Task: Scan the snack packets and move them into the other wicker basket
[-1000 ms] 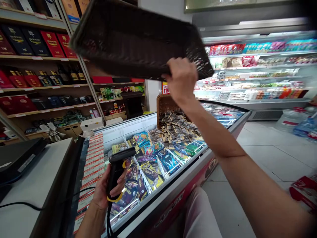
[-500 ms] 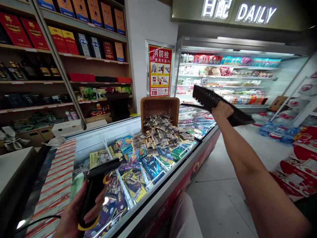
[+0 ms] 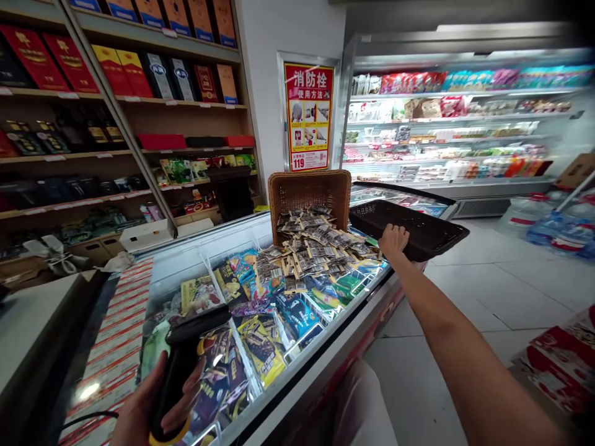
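My left hand (image 3: 151, 396) is wrapped round the grip of a black barcode scanner (image 3: 186, 347) with yellow trim, above the glass-topped chest freezer. Out to the right, my right hand (image 3: 394, 239) grips the near edge of a dark, shallow plastic basket (image 3: 418, 226), which is over the freezer's far right part. Between the hands, a brown wicker basket (image 3: 309, 179) lies tipped on its side on the freezer. Small brown packets (image 3: 316, 244) spill out of its mouth in a heap on the glass.
Under the glass, the chest freezer (image 3: 320, 344) holds colourful ice-cream packs (image 3: 260, 347). Liquor boxes fill the shelves (image 3: 181, 108) at left. A lit refrigerated display (image 3: 465, 118) stands behind at right. Water bottles (image 3: 553, 226) and red cartons (image 3: 558, 359) are on the floor at right.
My right hand has lowered the dark plastic basket from a raised, tilted position to nearly flat over the freezer's far end. My left hand keeps holding the scanner. The view has shifted slightly.
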Tool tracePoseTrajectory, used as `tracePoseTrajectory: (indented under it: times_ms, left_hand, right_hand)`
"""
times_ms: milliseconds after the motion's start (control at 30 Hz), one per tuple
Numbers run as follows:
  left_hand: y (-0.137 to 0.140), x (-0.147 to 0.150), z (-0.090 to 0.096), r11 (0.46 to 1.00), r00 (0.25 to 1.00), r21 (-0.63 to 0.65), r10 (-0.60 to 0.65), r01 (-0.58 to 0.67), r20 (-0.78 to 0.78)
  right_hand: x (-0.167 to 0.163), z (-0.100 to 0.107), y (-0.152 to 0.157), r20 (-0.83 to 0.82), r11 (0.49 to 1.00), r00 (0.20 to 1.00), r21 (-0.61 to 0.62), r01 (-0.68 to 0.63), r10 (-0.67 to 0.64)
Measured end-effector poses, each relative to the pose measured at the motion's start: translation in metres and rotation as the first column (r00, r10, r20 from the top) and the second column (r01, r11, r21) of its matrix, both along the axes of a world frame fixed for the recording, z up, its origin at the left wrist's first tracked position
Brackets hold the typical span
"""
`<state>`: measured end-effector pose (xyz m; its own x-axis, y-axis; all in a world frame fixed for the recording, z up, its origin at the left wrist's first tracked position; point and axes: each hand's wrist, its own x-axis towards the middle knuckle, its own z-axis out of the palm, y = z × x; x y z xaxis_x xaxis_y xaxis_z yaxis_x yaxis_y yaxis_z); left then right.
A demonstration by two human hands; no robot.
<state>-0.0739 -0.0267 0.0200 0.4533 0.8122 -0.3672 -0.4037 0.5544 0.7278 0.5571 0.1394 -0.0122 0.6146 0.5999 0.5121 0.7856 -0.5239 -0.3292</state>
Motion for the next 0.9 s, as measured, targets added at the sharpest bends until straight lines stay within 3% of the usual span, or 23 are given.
tracePoseTrajectory:
  times_ms: [100, 167, 233, 333, 400, 533, 667, 800, 900]
  left_hand:
    - [-0.002, 0.002, 0.0, 0.988, 0.994, 0.115, 0.11, -0.107, -0.014]
    - [-0.005, 0.001, -0.002, 0.982, 0.992, 0.143, 0.125, -0.123, -0.009]
    - [-0.007, 0.0, -0.004, 0.978, 0.991, 0.17, 0.128, -0.121, -0.031]
    - [-0.011, 0.008, 0.001, 0.968, 0.98, 0.238, 0.122, -0.082, -0.155]
    - [-0.014, 0.022, 0.012, 0.957, 0.962, 0.286, 0.119, -0.045, -0.247]
    - [-0.017, 0.05, 0.036, 0.952, 0.935, 0.303, 0.074, 0.037, -0.346]
    - [-0.022, 0.042, 0.046, 0.947, 0.865, 0.297, 0.247, -0.121, -0.436]
    - [-0.032, -0.016, 0.053, 0.854, 0.688, 0.331, 0.52, -0.402, -0.506]
    - [-0.039, -0.085, 0.066, 0.694, 0.458, 0.42, 0.71, -0.585, -0.535]
  right_hand:
    - [-0.008, 0.008, 0.01, -0.032, 0.962, 0.974, 0.166, -0.216, 0.224]
    - [-0.016, 0.015, 0.02, -0.194, 0.899, 0.893, 0.263, -0.351, 0.406]
    - [-0.025, 0.017, 0.03, -0.411, 0.856, 0.76, 0.359, -0.373, 0.503]
    - [-0.037, 0.01, 0.044, -0.641, 0.848, 0.556, 0.413, -0.332, 0.529]
    - [-0.042, 0.002, 0.052, -0.686, 0.846, 0.497, 0.414, -0.336, 0.532]
    - [-0.042, -0.017, 0.059, -0.638, 0.838, 0.544, 0.448, -0.313, 0.545]
    - [-0.04, -0.03, 0.056, -0.574, 0.856, 0.651, 0.45, -0.255, 0.496]
    - [-0.035, -0.037, 0.055, -0.559, 0.886, 0.705, 0.401, -0.232, 0.437]
    - [-0.031, -0.039, 0.06, -0.566, 0.923, 0.741, 0.328, -0.201, 0.362]
